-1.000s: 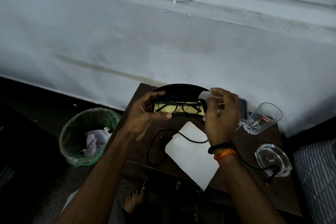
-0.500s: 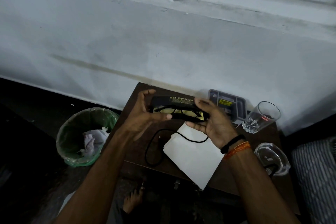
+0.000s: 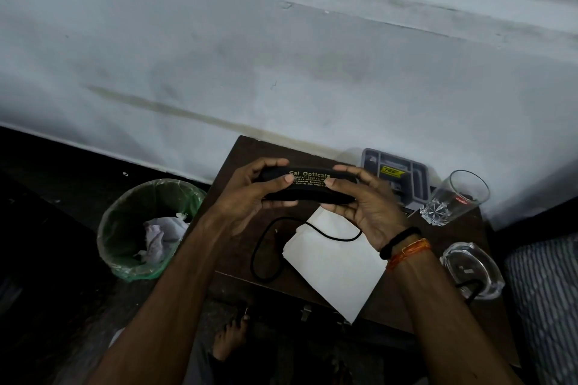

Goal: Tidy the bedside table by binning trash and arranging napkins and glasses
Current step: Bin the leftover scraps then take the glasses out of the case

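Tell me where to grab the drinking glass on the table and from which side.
Grip the drinking glass around its plain upper wall, coming from the front. It stands upright at the table's back right corner, with the grey tray close on its left and the wall behind.

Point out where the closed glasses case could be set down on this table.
Bare wood lies at the table's far-left corner, left of the cable, and between napkin and ashtray. The far-right corner is crowded by the grey tray and tumbler.

Left hand (image 3: 247,197) and right hand (image 3: 366,206) grip closed black glasses case (image 3: 308,187) above table (image 3: 237,159).
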